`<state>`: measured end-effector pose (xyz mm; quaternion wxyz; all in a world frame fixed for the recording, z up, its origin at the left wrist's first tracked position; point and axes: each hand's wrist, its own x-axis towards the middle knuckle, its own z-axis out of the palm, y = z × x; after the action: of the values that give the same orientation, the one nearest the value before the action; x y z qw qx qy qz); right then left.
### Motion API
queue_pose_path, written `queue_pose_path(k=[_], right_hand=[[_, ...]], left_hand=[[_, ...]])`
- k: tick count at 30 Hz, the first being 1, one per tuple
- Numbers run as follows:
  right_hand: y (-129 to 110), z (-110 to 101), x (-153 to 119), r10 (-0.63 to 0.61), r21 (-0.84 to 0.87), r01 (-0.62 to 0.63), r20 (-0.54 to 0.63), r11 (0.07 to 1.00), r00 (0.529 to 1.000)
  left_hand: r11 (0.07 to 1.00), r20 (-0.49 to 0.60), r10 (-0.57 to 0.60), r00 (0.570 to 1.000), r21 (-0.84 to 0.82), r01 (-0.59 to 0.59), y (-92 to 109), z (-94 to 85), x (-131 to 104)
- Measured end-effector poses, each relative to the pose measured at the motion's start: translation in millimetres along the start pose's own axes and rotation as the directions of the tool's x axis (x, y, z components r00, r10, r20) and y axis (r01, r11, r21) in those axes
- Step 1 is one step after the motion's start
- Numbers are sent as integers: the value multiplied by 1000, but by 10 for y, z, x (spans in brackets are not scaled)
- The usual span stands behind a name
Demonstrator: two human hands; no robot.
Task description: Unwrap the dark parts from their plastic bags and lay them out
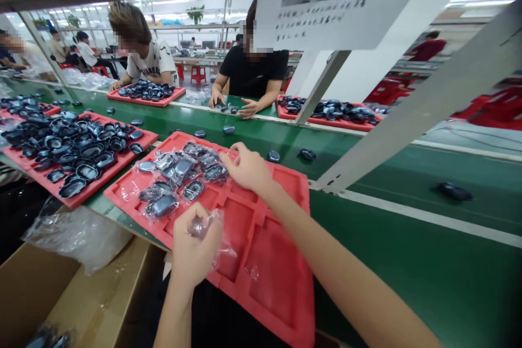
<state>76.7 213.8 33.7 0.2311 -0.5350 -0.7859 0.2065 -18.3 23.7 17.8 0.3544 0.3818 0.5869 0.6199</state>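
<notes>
My left hand (196, 242) is closed around a crumpled clear plastic bag (224, 250), part of which hangs over the tray. A red foam tray (281, 277) with recessed compartments lies under both hands. On its far left part is a pile of glossy dark-blue plastic shells (183, 168), many in clear wrapping. At the right edge of that pile, the curled fingers of my right hand (248, 168) grip a wrapped shell (216, 172); the fingertips are partly hidden. A wrapped shell (162, 205) lies nearer my left hand.
Another red tray (75, 198) heaped with shells stands left. Loose shells lie on the green belt (408, 168), one shell (454, 191) far right. Across it, a co-worker (253, 76) handles pieces. A slanted metal post (391, 119) rises at right. Below left is a cardboard box (93, 293).
</notes>
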Motion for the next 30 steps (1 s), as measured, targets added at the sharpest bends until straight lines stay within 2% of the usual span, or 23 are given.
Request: queue_pose_path(k=[2, 4, 6, 8, 10, 12, 15, 17, 19, 21, 23, 25, 27, 28, 30], right_hand=[[-49, 61, -135, -33, -109, 42, 84, 993, 996], [-68, 56, -212, -109, -73, 117, 107, 990, 988], [-68, -36, -276, -218, 112, 207, 97, 972, 971], [-74, -204, -368, -331, 341, 285, 83, 896, 940], [-106, -412, -494, -447, 482, 353, 93, 802, 889], [-165, -610, -636, -564, 500, 438, 128, 747, 816], [-273, -785, -822, -700, 480, 548, 228, 685, 677], [-333, -795, -911, -736, 488, 580, 227, 652, 637], [-374, -744, -968, -730, 434, 615, 169, 659, 662], [-394, -670, -998, -704, 321, 642, 129, 696, 699], [-394, -607, -1003, -695, 260, 651, 140, 713, 706], [-383, -569, -994, -718, 355, 640, 155, 681, 678], [-377, -552, -989, -746, 549, 584, 115, 598, 656], [-382, -547, -996, -746, 649, 534, 80, 542, 661], [-413, -535, -1036, -699, 804, 405, 19, 436, 715]], left_hand=[[988, -17, 120, 993, 95, -118, -26, -57, 38], [972, 42, 166, 985, 165, -170, -63, -126, 85], [967, 62, 167, 984, 187, -176, -98, -188, 126], [962, -23, 196, 980, 200, -187, -113, -225, 147], [954, -132, 238, 962, 216, -206, -97, -238, 143], [951, -153, 261, 953, 208, -227, -52, -243, 114], [936, -6, 300, 954, 194, -293, 49, -265, 45], [906, 113, 344, 932, 220, -361, 111, -281, -2], [883, 99, 389, 916, 246, -401, 149, -286, -36], [877, -3, 420, 907, 260, -405, 159, -280, -49], [889, -53, 414, 909, 237, -392, 146, -274, -46], [918, -32, 366, 930, 175, -355, 117, -278, -35], [954, -7, 293, 956, 71, -292, 79, -283, -29], [966, 7, 257, 966, 8, -257, 59, -282, -32], [972, 32, 210, 977, -116, -205, 16, -258, -56]])
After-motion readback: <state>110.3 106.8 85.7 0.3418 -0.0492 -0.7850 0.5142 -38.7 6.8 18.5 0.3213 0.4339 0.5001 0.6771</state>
